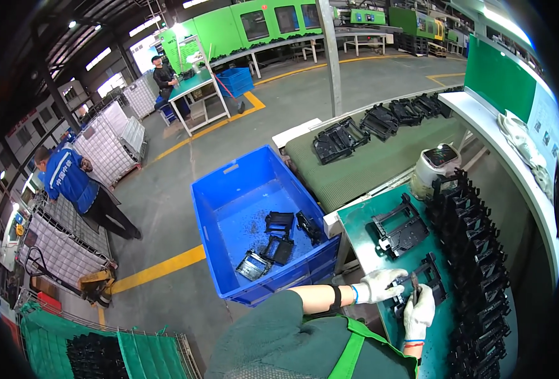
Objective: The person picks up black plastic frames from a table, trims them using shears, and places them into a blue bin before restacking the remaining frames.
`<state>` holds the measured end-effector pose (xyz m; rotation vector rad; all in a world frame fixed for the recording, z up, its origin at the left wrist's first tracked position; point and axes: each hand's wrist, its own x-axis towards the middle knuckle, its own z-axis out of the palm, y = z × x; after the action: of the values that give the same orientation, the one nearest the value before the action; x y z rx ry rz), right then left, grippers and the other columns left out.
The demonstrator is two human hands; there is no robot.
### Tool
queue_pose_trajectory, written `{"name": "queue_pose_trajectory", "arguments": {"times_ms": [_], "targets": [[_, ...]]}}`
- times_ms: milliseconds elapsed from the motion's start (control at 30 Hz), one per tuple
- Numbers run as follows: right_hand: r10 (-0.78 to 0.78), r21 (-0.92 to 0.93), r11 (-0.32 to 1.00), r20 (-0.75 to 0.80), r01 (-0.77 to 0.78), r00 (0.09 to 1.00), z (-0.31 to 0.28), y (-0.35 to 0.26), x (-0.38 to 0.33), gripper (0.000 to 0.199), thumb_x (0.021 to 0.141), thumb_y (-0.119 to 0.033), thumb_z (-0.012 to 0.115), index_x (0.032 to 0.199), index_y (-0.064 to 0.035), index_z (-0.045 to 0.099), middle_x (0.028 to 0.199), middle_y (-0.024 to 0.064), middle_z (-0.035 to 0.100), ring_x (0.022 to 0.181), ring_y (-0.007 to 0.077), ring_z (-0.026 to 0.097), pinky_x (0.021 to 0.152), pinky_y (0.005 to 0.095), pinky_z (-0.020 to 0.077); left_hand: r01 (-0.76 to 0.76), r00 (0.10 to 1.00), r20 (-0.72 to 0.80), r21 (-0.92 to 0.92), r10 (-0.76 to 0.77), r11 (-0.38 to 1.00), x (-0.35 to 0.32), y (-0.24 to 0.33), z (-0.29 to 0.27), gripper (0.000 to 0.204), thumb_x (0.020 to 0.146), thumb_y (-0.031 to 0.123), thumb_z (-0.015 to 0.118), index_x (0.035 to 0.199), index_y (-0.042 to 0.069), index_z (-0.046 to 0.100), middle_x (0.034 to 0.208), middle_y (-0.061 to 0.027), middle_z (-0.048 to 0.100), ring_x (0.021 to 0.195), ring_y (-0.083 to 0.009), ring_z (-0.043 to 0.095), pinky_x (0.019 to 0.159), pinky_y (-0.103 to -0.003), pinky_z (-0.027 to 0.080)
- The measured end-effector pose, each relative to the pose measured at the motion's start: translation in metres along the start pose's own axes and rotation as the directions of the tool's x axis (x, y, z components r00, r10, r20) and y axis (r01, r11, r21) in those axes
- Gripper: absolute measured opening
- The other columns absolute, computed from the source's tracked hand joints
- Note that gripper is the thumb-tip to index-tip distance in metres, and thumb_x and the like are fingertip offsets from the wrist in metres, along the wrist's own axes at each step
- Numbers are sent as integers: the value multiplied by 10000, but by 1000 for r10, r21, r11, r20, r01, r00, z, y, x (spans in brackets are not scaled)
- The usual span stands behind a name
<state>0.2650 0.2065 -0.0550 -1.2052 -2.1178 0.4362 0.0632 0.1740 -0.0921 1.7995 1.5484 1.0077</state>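
- Head view: nearest, the left hand (380, 285) in a white glove closed its fingers on the near-left edge of a black plastic frame part (426, 278) lying on the green worktable (361, 221).
- The right hand (418, 314), also gloved, gripped a small dark tool (414, 287), its tip touching the same part.
- Just beyond, a second black frame part (401, 228) lay flat on the worktable, apart from the first.
- To the right, a long row of stacked black parts (478, 265) ran from near to far along the table's right side.
- To the left, a blue crate (229, 196) stood on the floor just beside the table, with a few black pieces (279, 243) at its bottom.
- Farther, a conveyor belt (368, 165) carried more black frames (340, 139).
- Far left, a person in a blue jacket (71, 180) stood by wire cages (105, 145); another person (164, 77) stood at a distant table.
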Motion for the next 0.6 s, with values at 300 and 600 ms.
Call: {"name": "queue_pose_trajectory", "arguments": {"times_ms": [300,600], "targets": [[51,-22,998,22,-51,998,-2,-8,-3,242,834,-21,671,1072,-63,657,980,171,683,908,385,671,826,445,534,66,995,73,12,-66,998,-4,6,-5,578,972,454,585,1400,71,520,1322,-210,633,1218,-390,612,1037,-465,482],[67,-9,998,42,-66,997,3,3,0,247,833,-24,675,1077,-57,657,968,177,684,898,383,672,826,438,534,48,997,65,-14,-47,999,-1,3,-5,593,962,456,589,1400,62,517,1319,-216,634,1206,-397,612,1035,-469,483]]}}
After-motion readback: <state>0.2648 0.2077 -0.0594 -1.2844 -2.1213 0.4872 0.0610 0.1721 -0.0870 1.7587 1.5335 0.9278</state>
